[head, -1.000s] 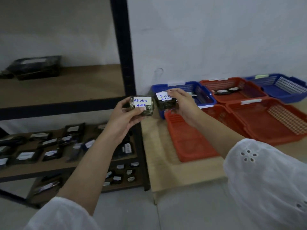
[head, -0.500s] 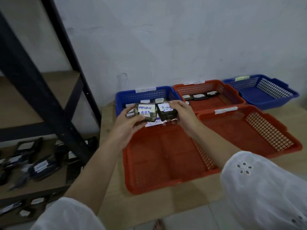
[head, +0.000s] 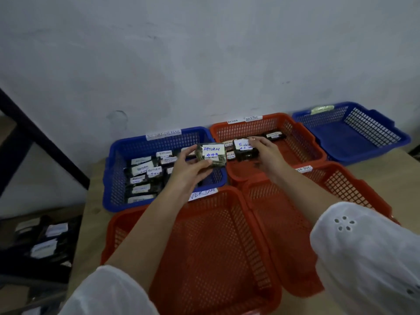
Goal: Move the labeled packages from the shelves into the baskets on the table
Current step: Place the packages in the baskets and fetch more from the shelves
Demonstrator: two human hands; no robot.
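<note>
aloft, package (head: 211, 155) in left hand (head: 188, 172)

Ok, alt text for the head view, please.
The left hand holds a package labeled RETURN by a blue basket of labeled packages; the right hand holds a dark package over an orange basket. Five baskets sit on a table.

Labelled package (head: 211, 155) in each hand

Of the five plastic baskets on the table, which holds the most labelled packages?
The blue plastic mesh basket at rear left: crowded with dark labelled packages; the others hold few or none.
</note>
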